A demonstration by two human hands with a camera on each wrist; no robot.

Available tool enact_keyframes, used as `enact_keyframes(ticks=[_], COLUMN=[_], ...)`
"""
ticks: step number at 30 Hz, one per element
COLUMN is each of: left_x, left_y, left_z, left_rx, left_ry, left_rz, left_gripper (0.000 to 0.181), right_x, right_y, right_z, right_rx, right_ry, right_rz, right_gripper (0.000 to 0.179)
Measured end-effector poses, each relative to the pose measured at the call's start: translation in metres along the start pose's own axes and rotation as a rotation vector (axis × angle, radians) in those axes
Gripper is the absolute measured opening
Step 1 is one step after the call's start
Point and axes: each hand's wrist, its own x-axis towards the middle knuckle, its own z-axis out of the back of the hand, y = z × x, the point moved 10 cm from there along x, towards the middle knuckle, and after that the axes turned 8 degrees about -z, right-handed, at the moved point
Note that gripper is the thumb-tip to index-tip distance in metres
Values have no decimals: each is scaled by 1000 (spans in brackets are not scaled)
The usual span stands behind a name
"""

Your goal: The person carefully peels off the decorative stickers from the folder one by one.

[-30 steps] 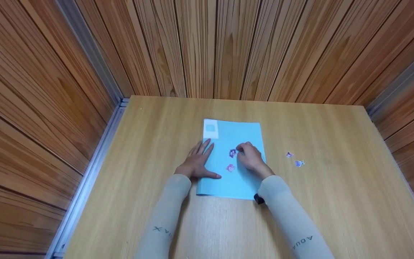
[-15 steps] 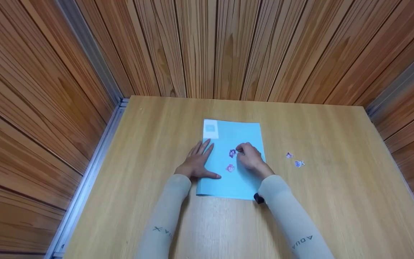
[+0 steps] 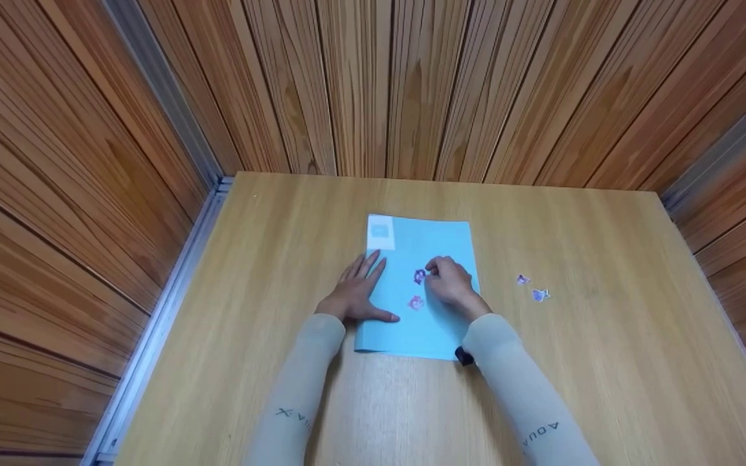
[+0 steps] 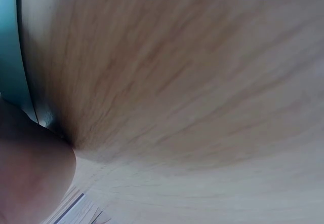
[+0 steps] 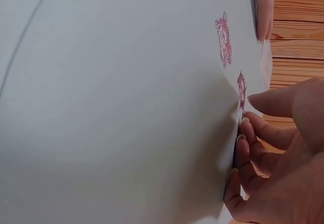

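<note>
A light blue folder (image 3: 438, 336) lies on the table. My left hand (image 3: 355, 294) rests on its left side, fingers spread and thumb pointing right. On the folder is a purple cartoon sticker (image 3: 419, 276), and nearer me a pink sticker (image 3: 416, 303). My right hand (image 3: 452, 283) is bent over the folder's right half, holding the purple sticker's edge at the fingertips. In the right wrist view, thumb and index finger meet around that sticker's end (image 5: 242, 89), the other fingers curled against the folder. The left wrist view shows mostly tabletop and part of the hand (image 4: 35, 178).
To the right of the folder, two more small stickers lie on the wooden table (image 3: 606, 362): a purple one (image 3: 522, 279) and a bluish one (image 3: 541, 295). A white label (image 3: 381, 232) marks the folder's top left corner. Wood-panelled walls (image 3: 412, 90) enclose the table's back and sides.
Hardly anything differs. Both hands keep their places on the folder, and the stickers lie where they were; the right forearm has shifted very slightly left.
</note>
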Motion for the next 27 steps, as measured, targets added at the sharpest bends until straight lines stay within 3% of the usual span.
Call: enact_keyframes(ticks=[10,27], left_x=[2,-1], left_y=[-1,1], left_z=[0,0], left_rx=[11,-22], left_ry=[7,1], left_rz=[-20,12], left_gripper=[127,126], right_x=[0,7], right_y=[2,-1], right_z=[1,0], right_rx=[-40,-67], right_ry=[0,-39], right_rz=[-21,-54], right_gripper=[25,21])
